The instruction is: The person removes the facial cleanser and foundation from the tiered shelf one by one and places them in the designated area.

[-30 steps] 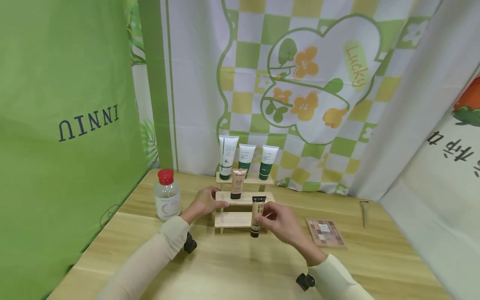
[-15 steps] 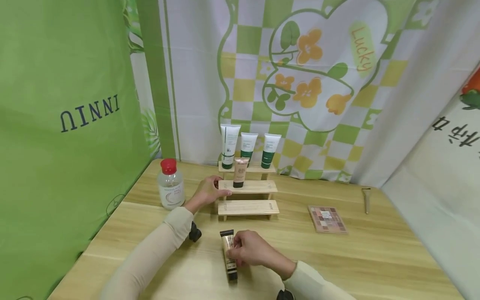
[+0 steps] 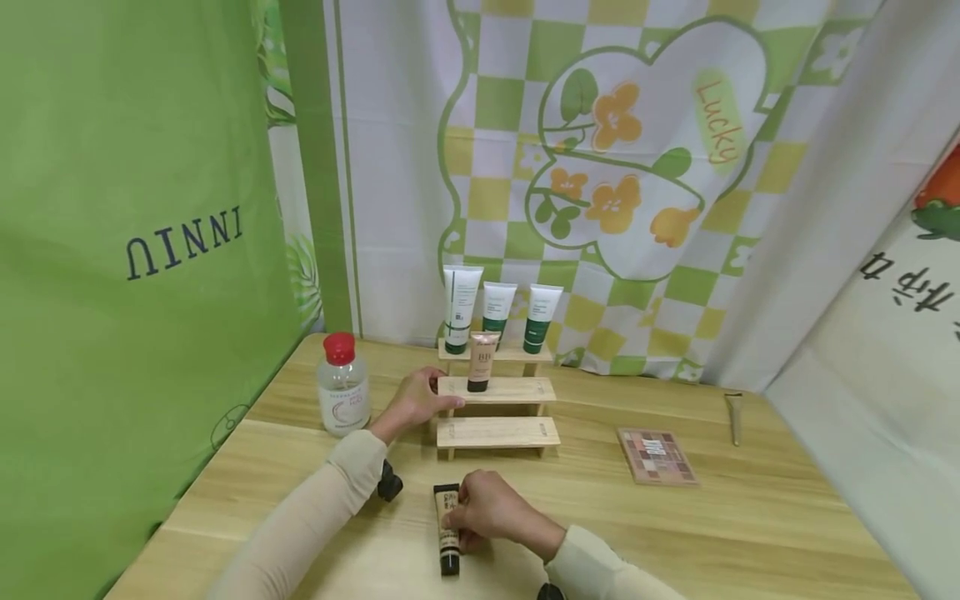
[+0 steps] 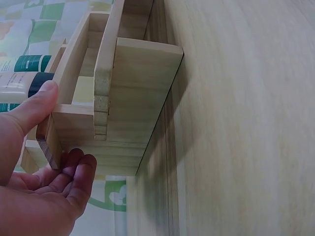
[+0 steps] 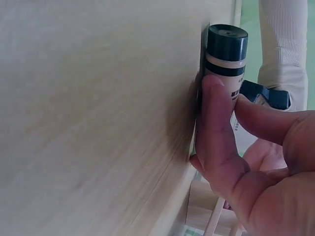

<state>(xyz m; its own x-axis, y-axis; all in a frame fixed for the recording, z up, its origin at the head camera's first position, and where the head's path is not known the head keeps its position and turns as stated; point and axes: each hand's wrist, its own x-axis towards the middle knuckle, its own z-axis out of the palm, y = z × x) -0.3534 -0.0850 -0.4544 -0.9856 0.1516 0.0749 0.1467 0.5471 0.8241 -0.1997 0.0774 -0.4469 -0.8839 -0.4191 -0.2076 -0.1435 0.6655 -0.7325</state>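
Note:
My left hand (image 3: 416, 402) grips the left end of the middle tier of a three-tier wooden display stand (image 3: 498, 432). In the left wrist view its thumb rests on top of the board and the fingers curl below. In front of the stand my right hand (image 3: 491, 510) pinches a beige cosmetic tube (image 3: 447, 521) with a black cap (image 5: 226, 43). The tube lies flat at the tabletop, cap toward me; whether it touches the wood I cannot tell. A pink BB cream tube (image 3: 482, 363) stands on the middle tier. The lowest tier is bare.
On the top tier stand three white-and-green tubes (image 3: 538, 321). A clear bottle with a red cap (image 3: 343, 396) stands left of the stand. To the right lie an eyeshadow palette (image 3: 657, 457) and a slim beige tool (image 3: 734, 419). Curtains hang behind the table (image 3: 757, 517).
My right hand has carried the beige tube from upright before the lowest tier down and toward me, tipping it flat near the tabletop. The left hand has kept its grip on the stand.

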